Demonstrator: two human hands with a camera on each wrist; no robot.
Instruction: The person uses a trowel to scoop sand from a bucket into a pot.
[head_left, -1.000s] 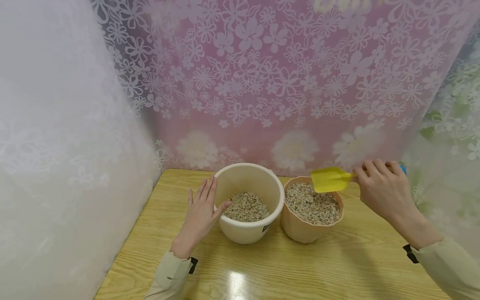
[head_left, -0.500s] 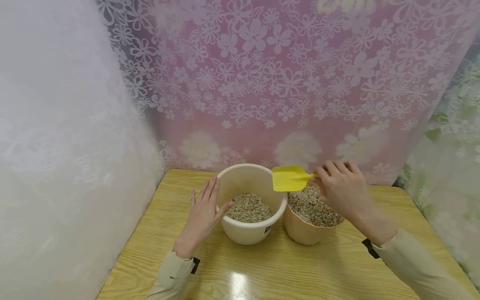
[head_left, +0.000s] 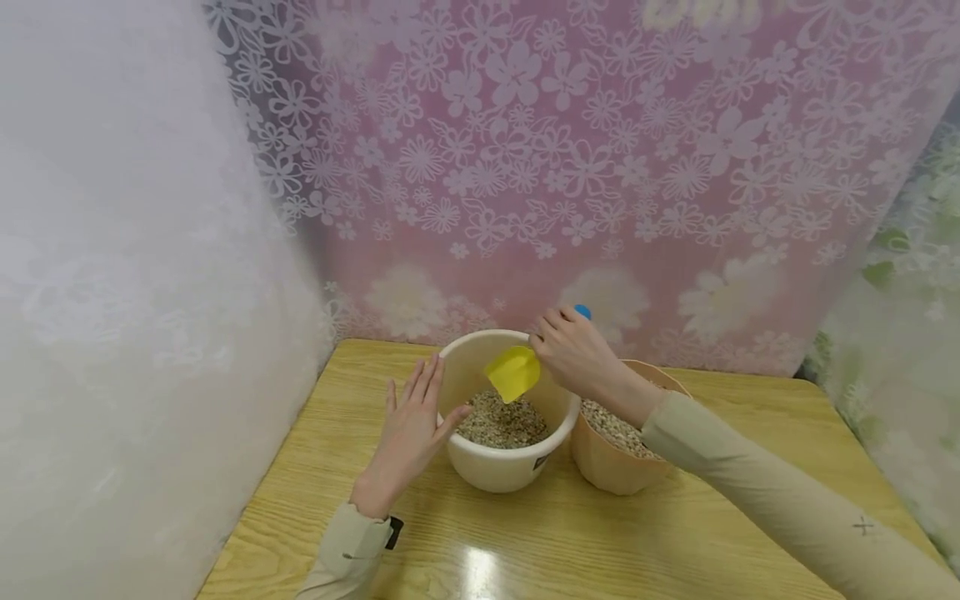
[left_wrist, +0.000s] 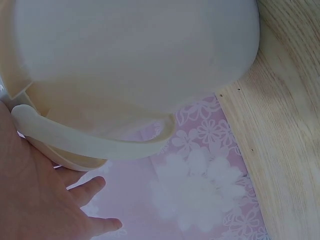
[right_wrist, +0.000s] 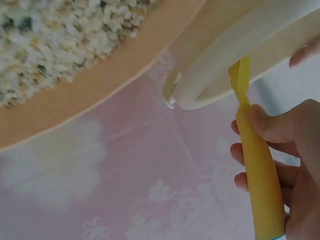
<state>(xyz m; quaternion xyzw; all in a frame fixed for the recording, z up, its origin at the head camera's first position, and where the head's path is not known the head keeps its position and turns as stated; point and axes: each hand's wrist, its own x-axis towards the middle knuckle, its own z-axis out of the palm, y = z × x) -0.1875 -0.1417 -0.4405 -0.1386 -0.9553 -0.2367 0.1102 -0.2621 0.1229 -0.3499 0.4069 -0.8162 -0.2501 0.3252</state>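
My right hand [head_left: 573, 354] grips the yellow handle of a toy shovel [right_wrist: 260, 175], fingers and thumb curled round it. The shovel's yellow blade [head_left: 513, 372] is tilted down inside the mouth of a cream bucket [head_left: 491, 467], over the gravel [head_left: 501, 421] in it. My left hand [head_left: 408, 429] rests with spread, straight fingers on the bucket's left rim. In the left wrist view the bucket's handle [left_wrist: 90, 140] hangs beside that hand [left_wrist: 45, 200]. Right of the bucket, a peach pot [head_left: 611, 467] holds more gravel [right_wrist: 65, 40], partly hidden by my right forearm.
Both containers stand side by side on a wood-grain table [head_left: 600, 550]. A pink floral curtain [head_left: 525, 167] hangs close behind them. White sheeting [head_left: 135, 292] hangs on the left, and a leaf-patterned sheet [head_left: 900, 333] on the right.
My right hand has carried the shovel left from over the peach pot to the bucket, and the blade has turned from level to tilted down. The left hand has stayed on the rim.
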